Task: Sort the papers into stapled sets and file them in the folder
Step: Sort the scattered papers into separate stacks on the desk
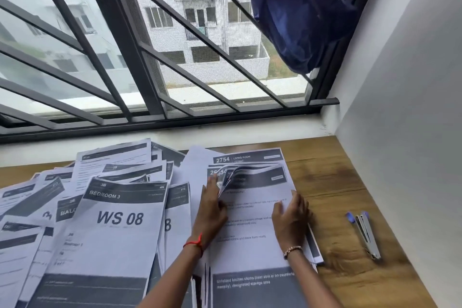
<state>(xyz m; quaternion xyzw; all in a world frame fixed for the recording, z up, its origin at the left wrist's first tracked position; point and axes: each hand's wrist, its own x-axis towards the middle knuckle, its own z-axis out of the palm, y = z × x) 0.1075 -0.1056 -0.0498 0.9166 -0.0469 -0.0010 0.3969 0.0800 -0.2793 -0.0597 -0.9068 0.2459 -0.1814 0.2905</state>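
The stack (250,252) under examination lies on the table (332,182) at centre right, its near end running out of view and its far end topped by a sheet headed "2754 LIVING ROOM". The left hand (211,210) reaches in from the near left with the wrist straight, and its fingers are at the stack's far-left corner. There its grip is narrow: several sheet corners are lifted and curled back between thumb and fingers, judged to be for reading the numbered headers and checking which pages belong together. The right hand (290,220) lies palm down on the stack's right edge with the fingers extended towards the far side. Its grip takes hold of nothing; it only presses, most likely to keep the sheets squared while the other corner is fanned. The loose papers (120,220) are spread in overlapping disorder across the left half of the table, the topmost marked "BEDROOM 3" and "WS 08", so sorting appears far from complete. The stapler (366,235) lies untouched to the right, well apart from the stack but within likely reach of the right hand. No folder is in view.
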